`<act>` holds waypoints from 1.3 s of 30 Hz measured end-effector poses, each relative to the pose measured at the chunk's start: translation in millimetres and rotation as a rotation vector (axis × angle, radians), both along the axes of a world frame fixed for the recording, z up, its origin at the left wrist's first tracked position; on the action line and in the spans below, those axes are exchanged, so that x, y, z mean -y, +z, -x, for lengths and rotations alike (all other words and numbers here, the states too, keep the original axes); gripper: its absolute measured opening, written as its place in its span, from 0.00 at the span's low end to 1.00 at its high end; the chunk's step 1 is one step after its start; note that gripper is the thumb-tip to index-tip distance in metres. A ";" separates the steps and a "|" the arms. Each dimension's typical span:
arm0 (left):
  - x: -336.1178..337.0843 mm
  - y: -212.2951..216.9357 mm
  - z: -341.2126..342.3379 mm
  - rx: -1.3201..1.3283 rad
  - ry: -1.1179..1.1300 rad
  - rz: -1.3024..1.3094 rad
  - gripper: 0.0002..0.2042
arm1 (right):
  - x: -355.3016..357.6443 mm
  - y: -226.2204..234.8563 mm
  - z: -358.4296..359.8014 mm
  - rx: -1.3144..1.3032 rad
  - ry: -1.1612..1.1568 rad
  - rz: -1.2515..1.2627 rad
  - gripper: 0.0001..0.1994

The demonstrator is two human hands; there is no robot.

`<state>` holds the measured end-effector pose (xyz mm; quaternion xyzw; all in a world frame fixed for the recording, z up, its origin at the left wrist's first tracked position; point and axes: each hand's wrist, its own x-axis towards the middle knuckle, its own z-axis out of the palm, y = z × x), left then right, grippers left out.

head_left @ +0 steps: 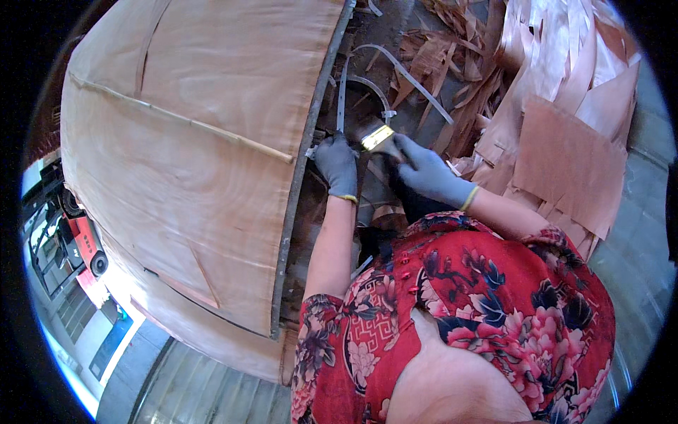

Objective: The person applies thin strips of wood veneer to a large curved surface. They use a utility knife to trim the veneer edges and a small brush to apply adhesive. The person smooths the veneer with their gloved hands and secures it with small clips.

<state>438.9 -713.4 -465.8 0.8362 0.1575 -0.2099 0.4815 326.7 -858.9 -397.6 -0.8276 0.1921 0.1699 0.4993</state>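
In a grey glove, my left hand (336, 165) is closed beside the metal edge of a large stack of thin wood veneer sheets (205, 212). A narrow pale strap (342, 95) runs down into its fingers. To its right, my right hand (429, 172), gloved the same way, grips a flat paintbrush (378, 139) by the handle. The brush has a shiny yellowish ferrule, and its dark bristles point toward my left hand, blurred against the dark background. Another bent length of pale strap (409, 74) curves away beyond both hands.
A thin wooden stick (183, 124) lies across the veneer. Torn veneer scraps (431, 63) cover the floor ahead, and a heap of loose veneer pieces (568, 166) lies at my right. A red vehicle (83, 244) stands at the far left.
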 end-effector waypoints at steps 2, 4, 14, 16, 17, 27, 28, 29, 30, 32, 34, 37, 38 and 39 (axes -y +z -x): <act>-9.0 -34.7 -1.5 0.048 -0.074 -0.131 0.18 | 4.9 -15.6 11.8 0.175 -0.139 -0.207 0.25; -10.0 -36.6 -3.8 0.072 -0.226 -0.190 0.18 | 8.1 -2.7 -2.1 0.025 -0.233 -0.491 0.22; -29.0 -48.0 6.0 0.153 -0.456 -0.411 0.17 | -6.4 -50.3 -41.2 0.128 -0.070 -0.526 0.15; -19.2 19.0 34.3 0.132 -0.374 -0.318 0.16 | -1.1 -49.8 -32.7 -0.106 -0.345 -0.733 0.17; -29.6 38.2 55.4 0.145 -0.326 -0.311 0.16 | 1.9 -53.9 -32.3 -0.082 -0.355 -0.729 0.18; -324.6 129.8 356.0 -0.499 -0.347 -0.764 0.13 | 6.6 -76.0 -41.4 0.160 -0.079 -0.060 0.18; -344.8 127.3 382.0 -0.499 -0.382 -0.788 0.14 | 7.0 -77.1 -45.9 0.167 -0.033 0.000 0.18; -358.1 139.2 397.6 -0.493 -0.392 -0.822 0.14 | -2.5 -52.8 -52.1 0.171 0.038 0.146 0.18; -370.2 146.0 406.1 -0.412 -0.443 -0.823 0.14 | -7.1 -23.7 -55.2 0.184 0.099 0.292 0.18; -413.1 161.9 430.8 -0.241 -0.406 -0.832 0.14 | -38.2 10.1 -40.1 0.174 0.258 0.540 0.17; -422.7 194.9 410.1 -0.201 -0.295 -0.658 0.14 | -59.7 59.4 -14.1 0.204 0.336 0.915 0.17; -459.9 254.9 365.4 0.012 -0.084 -0.389 0.19 | -176.1 162.9 -0.7 0.718 0.571 0.933 0.21; -474.6 267.3 375.2 0.106 -0.106 -0.379 0.19 | -272.7 227.4 37.0 0.642 0.709 0.322 0.23; -486.6 287.1 365.1 0.223 -0.156 -0.325 0.17 | -300.8 216.6 57.1 0.501 0.705 0.101 0.26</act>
